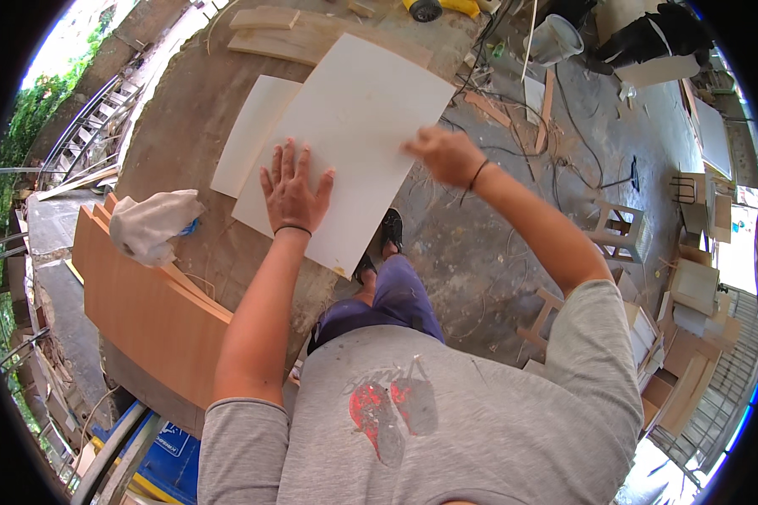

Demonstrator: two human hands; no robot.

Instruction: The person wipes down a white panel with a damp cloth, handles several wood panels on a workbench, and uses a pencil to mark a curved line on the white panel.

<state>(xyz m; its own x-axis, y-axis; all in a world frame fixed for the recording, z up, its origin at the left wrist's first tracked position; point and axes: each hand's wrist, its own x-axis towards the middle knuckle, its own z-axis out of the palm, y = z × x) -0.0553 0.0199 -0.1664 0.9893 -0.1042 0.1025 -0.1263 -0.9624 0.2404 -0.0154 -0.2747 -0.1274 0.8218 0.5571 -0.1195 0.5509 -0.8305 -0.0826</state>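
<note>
A large white board [370, 109] lies flat and at a slant on the workbench. Under its left side, part of a second white board [246, 135] shows. My left hand [296, 192] rests palm down on the upper board, fingers spread, with nothing in it. At the board's right edge, my right hand [451, 156] is closed and slightly blurred by motion. Whatever its fingers hold, if anything, is too small and smeared to make out.
Brown wood panels [143, 311] stand at the left, a whitish cloth [153, 225] on top. Planks [282, 44] lie beyond the boards. Cables [577, 126] and wood scraps litter the floor at right, near a white bucket [556, 40] and a stool-like wooden frame [619, 231].
</note>
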